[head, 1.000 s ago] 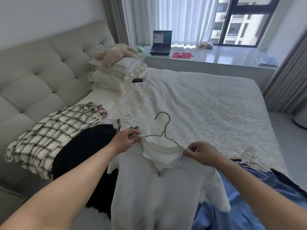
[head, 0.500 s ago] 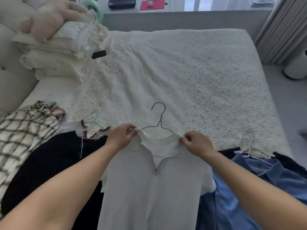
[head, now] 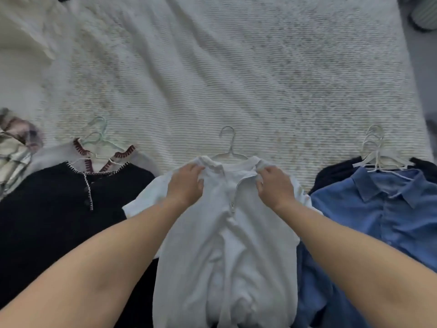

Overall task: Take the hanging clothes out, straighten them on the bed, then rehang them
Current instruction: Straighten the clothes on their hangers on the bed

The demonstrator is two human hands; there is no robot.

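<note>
A white zip-neck top (head: 227, 247) lies face up on the bed (head: 236, 67) with a thin grey hanger (head: 229, 144) inside its neck, hook pointing away from me. My left hand (head: 185, 183) pinches the left side of the collar. My right hand (head: 274, 185) pinches the right side of the collar beside the zip. To the left lies a black cardigan (head: 56, 209) with white stitching, over a grey garment with red trim, on pale green hangers (head: 98, 136). To the right lies a blue shirt (head: 383, 214) on white hangers (head: 376, 150).
A plaid garment (head: 14, 147) lies at the far left edge. Folded cream bedding (head: 23, 27) sits at the top left. A ribbed round object (head: 423, 13) stands on the floor past the bed's right side.
The view has tilted down and closer to the bed. Both hands have shifted from the hanger's shoulder ends inward onto the white top's collar, which now lies lower on the bed.
</note>
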